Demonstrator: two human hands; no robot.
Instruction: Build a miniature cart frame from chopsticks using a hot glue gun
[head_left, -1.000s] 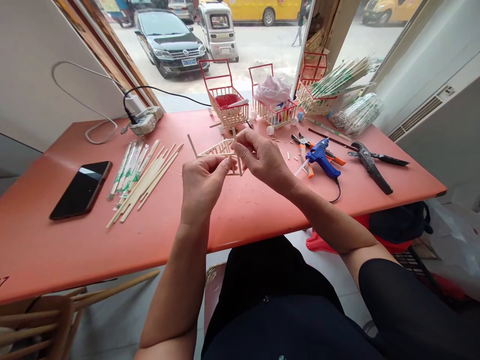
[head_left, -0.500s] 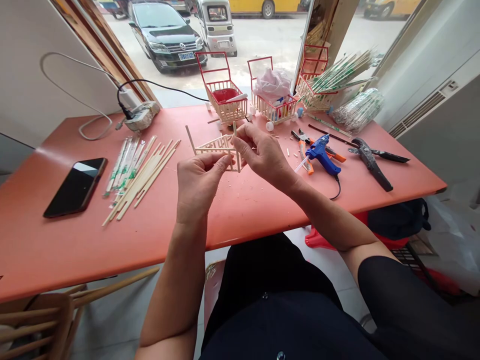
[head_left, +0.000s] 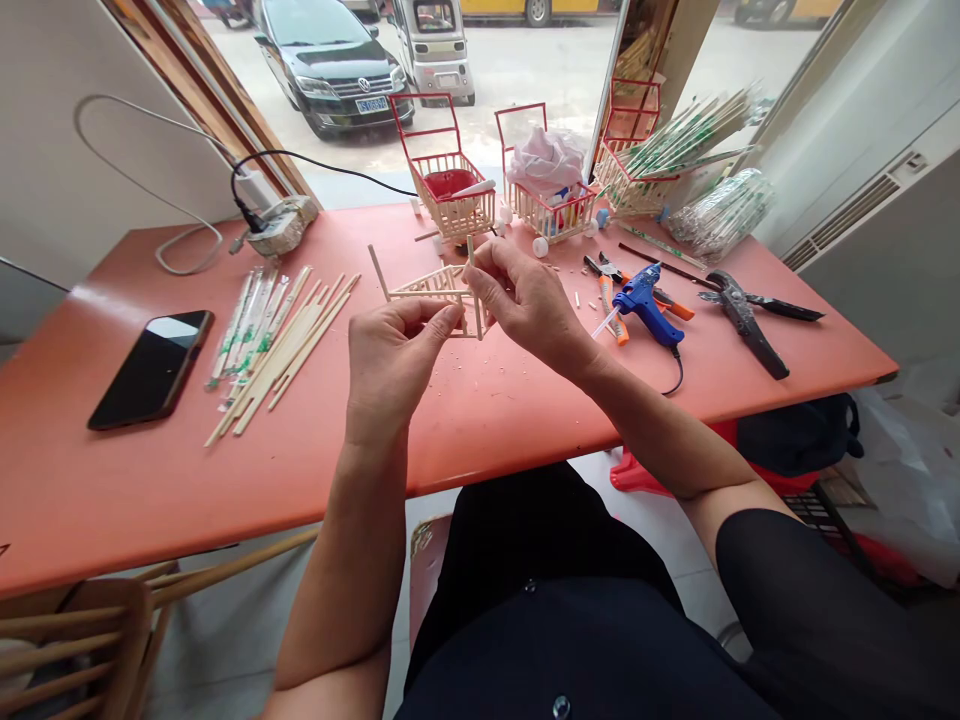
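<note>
Between my hands is a small wooden stick frame [head_left: 427, 291], built like a slatted basket, with two longer sticks standing up at its corners. My left hand [head_left: 397, 355] pinches its near side between thumb and fingers. At the right corner, my right hand [head_left: 525, 300] grips an upright stick [head_left: 471, 252]; its fingertips are partly hidden behind the frame. Off to the right lies a blue glue gun [head_left: 646, 305] with a clear glue stick out of its back, beside orange-handled pliers [head_left: 613, 312].
Finished stick carts [head_left: 454, 205] with red handles stand along the window, one holding wrapped chopsticks [head_left: 690, 135]. Loose chopsticks [head_left: 281, 365] and a phone [head_left: 150, 370] lie at left. A power strip [head_left: 283, 228] sits behind. Black-handled cutters [head_left: 750, 325] are at far right on the pink table [head_left: 337, 480].
Both hands keep their pinch on the stick frame, which stays in nearly the same place. The camera view has shifted slightly.
</note>
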